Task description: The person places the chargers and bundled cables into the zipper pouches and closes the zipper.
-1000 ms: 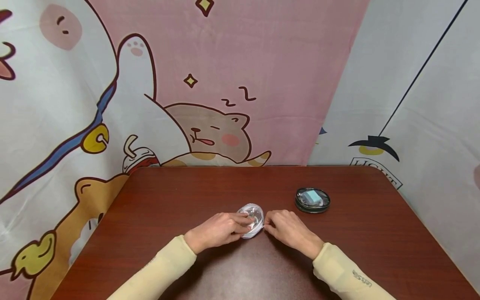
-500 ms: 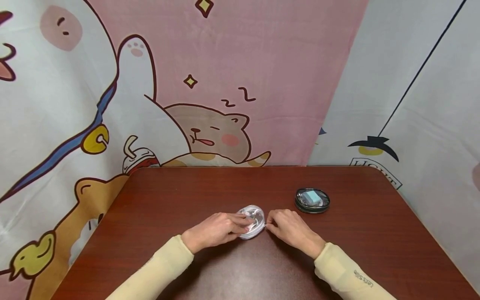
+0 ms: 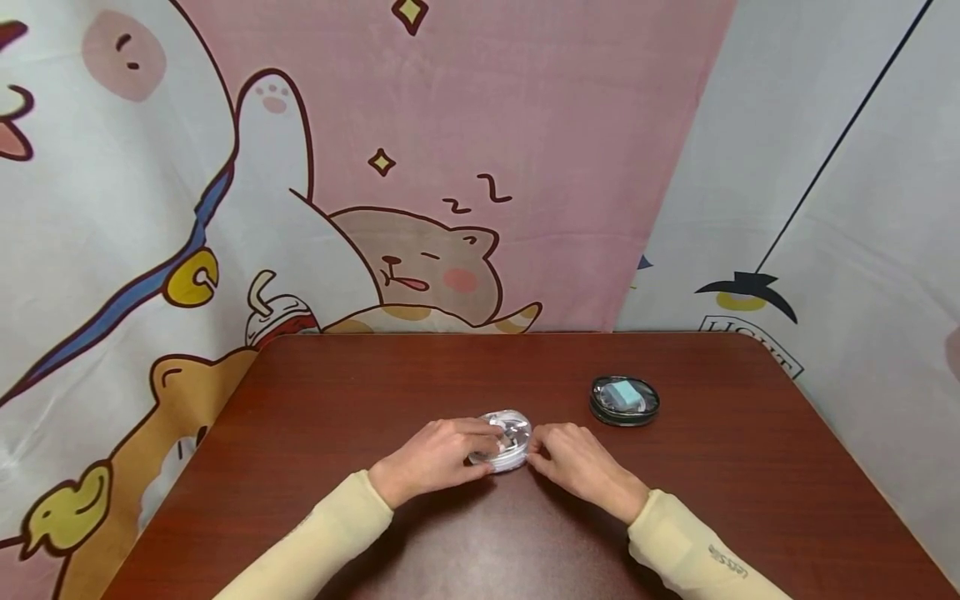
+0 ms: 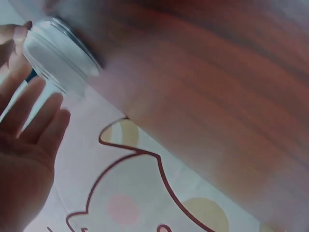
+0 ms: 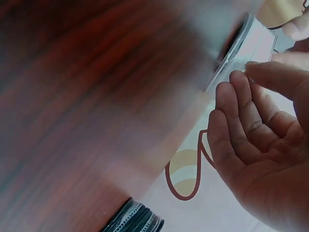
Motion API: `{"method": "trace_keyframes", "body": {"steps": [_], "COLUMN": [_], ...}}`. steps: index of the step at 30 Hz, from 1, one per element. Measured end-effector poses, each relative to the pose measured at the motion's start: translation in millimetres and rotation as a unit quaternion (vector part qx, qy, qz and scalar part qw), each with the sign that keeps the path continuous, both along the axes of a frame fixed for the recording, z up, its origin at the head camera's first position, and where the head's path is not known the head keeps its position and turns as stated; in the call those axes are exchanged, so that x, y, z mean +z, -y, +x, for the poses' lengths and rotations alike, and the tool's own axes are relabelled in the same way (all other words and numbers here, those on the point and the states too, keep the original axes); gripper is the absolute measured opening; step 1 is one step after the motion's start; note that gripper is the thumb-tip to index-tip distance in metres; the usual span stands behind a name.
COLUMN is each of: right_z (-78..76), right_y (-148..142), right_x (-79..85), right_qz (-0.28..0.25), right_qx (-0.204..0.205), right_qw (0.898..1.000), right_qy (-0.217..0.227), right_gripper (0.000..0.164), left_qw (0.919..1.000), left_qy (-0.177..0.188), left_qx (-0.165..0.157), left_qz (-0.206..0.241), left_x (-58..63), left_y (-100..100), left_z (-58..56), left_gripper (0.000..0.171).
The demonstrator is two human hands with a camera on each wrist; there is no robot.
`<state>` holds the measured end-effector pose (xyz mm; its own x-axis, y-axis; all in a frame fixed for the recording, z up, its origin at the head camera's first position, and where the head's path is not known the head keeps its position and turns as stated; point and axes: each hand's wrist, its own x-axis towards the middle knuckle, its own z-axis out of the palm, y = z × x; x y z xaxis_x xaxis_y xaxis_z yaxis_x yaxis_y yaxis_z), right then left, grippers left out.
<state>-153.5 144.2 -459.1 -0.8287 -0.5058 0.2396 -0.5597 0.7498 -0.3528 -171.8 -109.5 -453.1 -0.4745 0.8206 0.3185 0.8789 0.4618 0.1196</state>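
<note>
A small round zip pouch [image 3: 517, 432], with a clear top and white sides, sits on the table in the head view. White contents show through its top but are too small to tell. My left hand [image 3: 442, 454] holds the pouch from the left, its thumb at the near side and its fingers over the top. On the right side, my right hand [image 3: 583, 465] pinches at the zipper edge with thumb and index finger; the zipper pull itself is mostly hidden. The right wrist view shows the other fingers [image 5: 227, 101] of that hand curled beside the pouch.
A black-rimmed round pouch [image 3: 625, 402] with a clear top and a pale blue block inside stands further back on the right. The brown table [image 3: 420, 367] ends at a cartoon-printed cloth [image 3: 570, 167] behind it.
The pouch has tipped slightly and shifted a little to the right. My left thumb has come to its near side, and the left fingers have shifted on the top. The right hand has barely moved.
</note>
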Motion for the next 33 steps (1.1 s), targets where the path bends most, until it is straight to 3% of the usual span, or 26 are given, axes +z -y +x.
{"method": "trace_keyframes", "body": {"steps": [5,11,22,33], "right_z": [1.0,1.9,3.5,4.2], "right_y": [1.1,1.0,-0.4,-6.1], "right_x": [0.6,0.1,-1.5,-2.3], "right_qz": [-0.006,-0.01,-0.01,-0.008], "right_qx": [0.005,0.011,0.021,0.014], "right_qw": [1.0,1.0,1.0,1.0], "right_qy": [0.014,0.021,0.011,-0.002], "right_gripper": [0.017,0.017,0.019,0.019], "left_qw": [0.9996,0.999,0.9981,0.9988], "left_qy": [-0.021,-0.043,-0.039,-0.036], "left_qx": [0.007,0.014,0.025,0.015], "left_qz": [0.018,-0.002,-0.041,-0.03], "left_x": [-1.6,-6.7,-6.0,-4.6], "left_y": [-13.8,-23.6,-20.6,-13.7], "left_z": [2.0,1.7,4.8,5.8], "left_gripper": [0.028,0.028,0.02,0.02]}}
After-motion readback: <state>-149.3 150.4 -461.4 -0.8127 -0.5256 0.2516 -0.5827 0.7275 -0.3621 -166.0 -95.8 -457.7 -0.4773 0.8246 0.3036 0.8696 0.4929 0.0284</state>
